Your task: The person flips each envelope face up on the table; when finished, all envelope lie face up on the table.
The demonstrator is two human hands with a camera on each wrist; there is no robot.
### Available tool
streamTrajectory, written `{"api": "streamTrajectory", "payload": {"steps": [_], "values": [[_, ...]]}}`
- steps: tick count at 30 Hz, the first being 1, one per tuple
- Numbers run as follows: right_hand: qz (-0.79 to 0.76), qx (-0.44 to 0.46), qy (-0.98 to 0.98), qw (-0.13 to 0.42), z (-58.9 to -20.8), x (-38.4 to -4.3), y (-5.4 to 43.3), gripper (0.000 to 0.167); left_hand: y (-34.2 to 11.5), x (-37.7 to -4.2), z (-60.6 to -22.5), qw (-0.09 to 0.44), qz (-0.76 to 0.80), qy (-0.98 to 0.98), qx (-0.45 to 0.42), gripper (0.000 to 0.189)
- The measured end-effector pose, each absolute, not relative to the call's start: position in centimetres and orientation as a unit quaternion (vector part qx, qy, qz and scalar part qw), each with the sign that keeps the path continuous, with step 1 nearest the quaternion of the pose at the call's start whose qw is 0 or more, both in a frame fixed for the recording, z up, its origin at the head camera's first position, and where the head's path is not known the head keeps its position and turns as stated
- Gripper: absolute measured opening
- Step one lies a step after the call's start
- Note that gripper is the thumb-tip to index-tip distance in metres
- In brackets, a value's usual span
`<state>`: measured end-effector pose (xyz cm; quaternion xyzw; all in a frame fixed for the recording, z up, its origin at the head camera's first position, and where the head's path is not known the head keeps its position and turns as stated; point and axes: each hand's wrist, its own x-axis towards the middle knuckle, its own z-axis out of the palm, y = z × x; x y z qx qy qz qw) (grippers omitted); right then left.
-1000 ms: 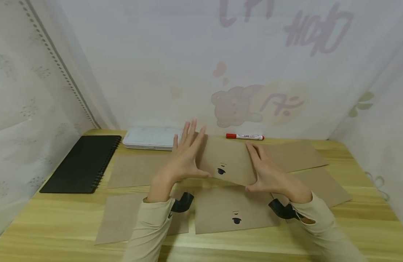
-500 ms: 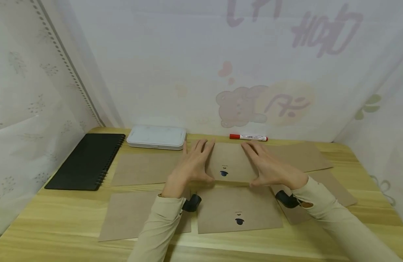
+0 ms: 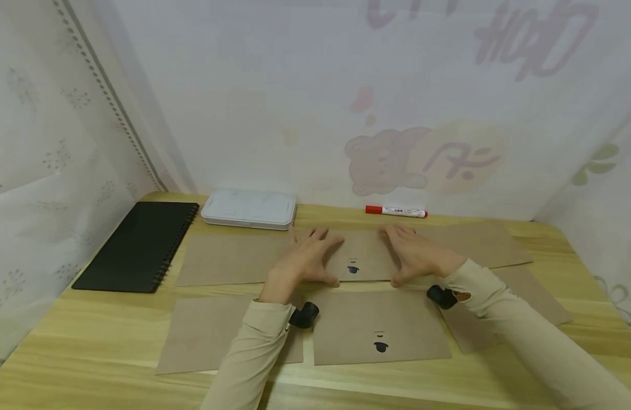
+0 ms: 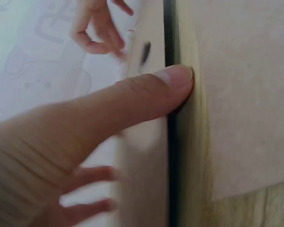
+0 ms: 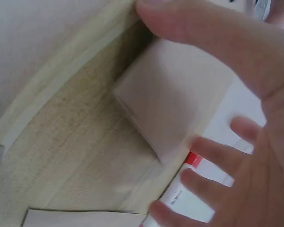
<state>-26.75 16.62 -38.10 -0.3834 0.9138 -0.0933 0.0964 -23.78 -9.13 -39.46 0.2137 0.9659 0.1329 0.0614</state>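
Observation:
A flat brown kraft-paper piece (image 3: 364,256) with a small printed dark hat lies low over the table, level, in the back row. My left hand (image 3: 305,259) is at its left side, fingers spread; the thumb (image 4: 151,94) reaches its near edge, above a dark strip of shadow. At its right side is my right hand (image 3: 415,253), with thumb and fingers apart. In the right wrist view the thumb is near the piece's near edge, and the other fingers (image 5: 213,153) extend beyond its far side. A second piece with the same print (image 3: 379,324) lies directly in front.
Plain brown pieces lie left (image 3: 228,259) and front left (image 3: 208,330); others lie at back right (image 3: 484,242) and right (image 3: 536,296). Along the back are a white case (image 3: 249,208) and a red-capped marker (image 3: 396,211). A black spiral notebook (image 3: 136,245) is at far left.
The printed piece has come down from a raised, tilted position to lie nearly flat in the back row. Both hands have lowered with it, and the fingers have stayed spread.

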Motion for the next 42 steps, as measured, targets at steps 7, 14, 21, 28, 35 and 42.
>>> {"api": "streamTrajectory", "payload": {"steps": [7, 14, 21, 28, 35, 42], "values": [[-0.073, -0.394, 0.909, 0.112, -38.5, -26.6, 17.5, 0.054, -8.8, -23.7, -39.9, 0.092, 0.145, 0.961, 0.218, 0.067], [-0.083, -0.355, 0.925, 0.106, -38.7, -26.2, 17.5, 0.049, -9.1, -24.4, -40.3, 0.097, 0.150, 0.958, 0.222, 0.066], [-0.208, -0.335, 0.918, 0.048, -37.0, -25.0, 18.0, 0.046, -12.2, -24.7, -37.9, 0.021, 0.256, 0.936, 0.241, 0.050], [-0.250, -0.256, 0.933, -0.035, -33.3, -18.6, 23.8, 0.044, -13.6, -23.1, -33.3, -0.122, 0.338, 0.887, 0.291, 0.039], [-0.193, -0.198, 0.960, -0.034, -31.9, -14.9, 28.1, 0.052, -4.5, -21.7, -33.6, 0.003, 0.376, 0.881, 0.289, 0.068], [-0.209, -0.146, 0.967, 0.021, -32.2, -14.5, 28.0, 0.059, 5.5, -20.4, -36.9, 0.125, 0.193, 0.951, 0.208, 0.082]]}}
